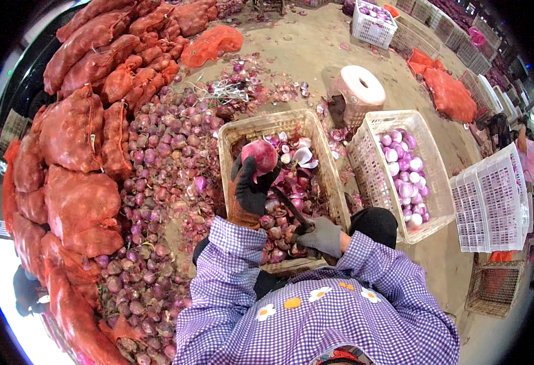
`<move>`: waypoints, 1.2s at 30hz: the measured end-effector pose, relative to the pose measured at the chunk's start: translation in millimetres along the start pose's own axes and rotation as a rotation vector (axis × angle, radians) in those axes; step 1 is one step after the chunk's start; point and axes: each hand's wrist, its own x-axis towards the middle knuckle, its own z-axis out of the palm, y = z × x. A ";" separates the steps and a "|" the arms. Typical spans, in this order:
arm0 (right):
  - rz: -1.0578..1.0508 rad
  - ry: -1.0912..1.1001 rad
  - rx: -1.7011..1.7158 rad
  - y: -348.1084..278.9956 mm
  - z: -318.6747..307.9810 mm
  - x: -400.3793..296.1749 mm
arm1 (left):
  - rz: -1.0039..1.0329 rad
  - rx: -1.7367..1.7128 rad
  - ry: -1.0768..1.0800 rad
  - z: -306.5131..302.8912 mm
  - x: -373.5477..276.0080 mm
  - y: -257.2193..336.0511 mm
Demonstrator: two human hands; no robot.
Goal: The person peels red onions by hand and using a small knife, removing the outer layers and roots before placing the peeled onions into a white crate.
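Observation:
My left hand (253,191), in a dark and brown work glove, holds a large red onion (259,157) above a plastic crate (267,119) between my knees. My right hand (319,237), in a grey glove, is closed round the handle of a knife (290,203); its dark blade points up and left, apart from the onion. Unpeeled onions, skins and white peel pieces lie in the crate below. To its right, a second crate (436,200) holds peeled purple and white onions (405,175).
Loose onions (157,132) and skins cover the floor at left, beside stacked red mesh sacks (82,207). A plastic stool (358,93) stands beyond the crates. White stacked crates (490,203) and an empty crate (495,289) are at right. Another person (527,155) is at the far right.

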 end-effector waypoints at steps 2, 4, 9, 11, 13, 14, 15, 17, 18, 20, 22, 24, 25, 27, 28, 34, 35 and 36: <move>0.007 0.008 0.095 2.2 -6.4 -4.1 | -0.107 -0.124 -0.045 -13.8 4.8 -3.0; -0.073 0.037 0.159 1.7 -16.8 -6.8 | -0.110 -0.097 -0.073 -17.2 7.1 -6.2; -0.224 0.068 0.151 -24.4 -30.7 -17.6 | -0.191 -0.193 -0.065 -5.0 1.3 -6.9; -0.222 0.038 0.116 -36.4 -31.1 -18.3 | -0.312 -0.373 -0.051 2.1 -2.7 -1.0; -0.252 0.047 0.107 -35.1 -32.9 -13.4 | -0.269 -0.403 -0.068 8.4 -1.9 -0.4; -0.256 0.037 0.121 -39.0 -32.3 -15.3 | -0.311 -0.508 -0.113 4.5 -0.8 0.9; -0.259 0.031 0.136 -41.2 -32.3 -16.5 | -0.355 -0.614 -0.161 3.0 0.7 1.5; -0.264 0.044 0.125 -38.5 -33.5 -15.3 | -0.356 -0.608 -0.155 3.9 3.0 1.5; -0.268 0.041 0.130 -35.0 -34.7 -13.0 | -0.337 -0.580 -0.137 1.1 5.8 -0.3; -0.249 0.043 0.147 -32.4 -35.6 -12.7 | -0.362 -0.503 -0.066 -3.4 8.9 -1.4; -0.258 0.047 0.152 -35.3 -34.0 -15.1 | -0.074 0.150 -0.259 -9.0 7.1 -0.9; -0.259 0.047 0.130 -38.3 -33.5 -17.6 | 0.108 0.354 -0.341 -9.9 3.6 -3.7; -0.255 0.044 0.107 -40.4 -33.8 -18.3 | 0.141 0.232 -0.331 -7.1 0.9 -7.3; -0.259 0.061 0.031 -40.3 -33.2 -17.3 | 0.079 0.030 -0.266 -5.2 0.3 -8.5; -0.268 0.080 -0.021 -37.4 -31.7 -15.0 | -0.016 -0.048 -0.211 -5.4 2.2 -7.4; -0.237 0.060 -0.014 -38.4 -28.9 -10.6 | -0.264 -0.071 -0.212 -11.4 -2.4 -4.2; -0.222 0.054 -0.011 -39.6 -28.9 -12.1 | -0.247 -0.046 -0.238 -14.8 -1.6 -7.2; -0.207 0.054 -0.009 -40.8 -30.3 -13.4 | -0.231 -0.022 -0.270 -11.9 0.5 -10.1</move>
